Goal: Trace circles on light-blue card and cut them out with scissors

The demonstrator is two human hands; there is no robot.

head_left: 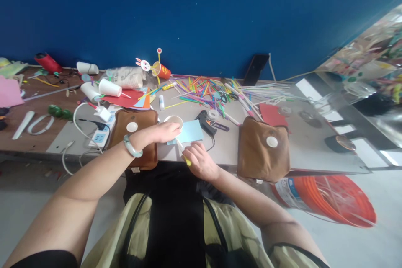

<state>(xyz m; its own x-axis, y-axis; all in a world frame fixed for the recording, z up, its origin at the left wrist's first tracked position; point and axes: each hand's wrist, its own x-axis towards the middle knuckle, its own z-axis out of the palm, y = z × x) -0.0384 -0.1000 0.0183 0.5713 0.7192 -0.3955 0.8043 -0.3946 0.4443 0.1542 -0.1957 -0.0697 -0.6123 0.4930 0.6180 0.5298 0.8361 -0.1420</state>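
My left hand, with a pale bracelet at its wrist, reaches across a white paper cup and grips it, its fingers over the near side. The cup stands at the left end of a light blue sheet of paper. Closed in my right hand is a slim white marker with a yellow end. Its white tip points toward the cup and my left fingertips. Just beyond the sheet, to the right, lies a black hot glue gun.
Brown cushioned pads lie either side of my hands. Colourful sticks cover the back, with scissors and a glue stick. On the left are a power strip and white cups. An orange bucket stands below right.
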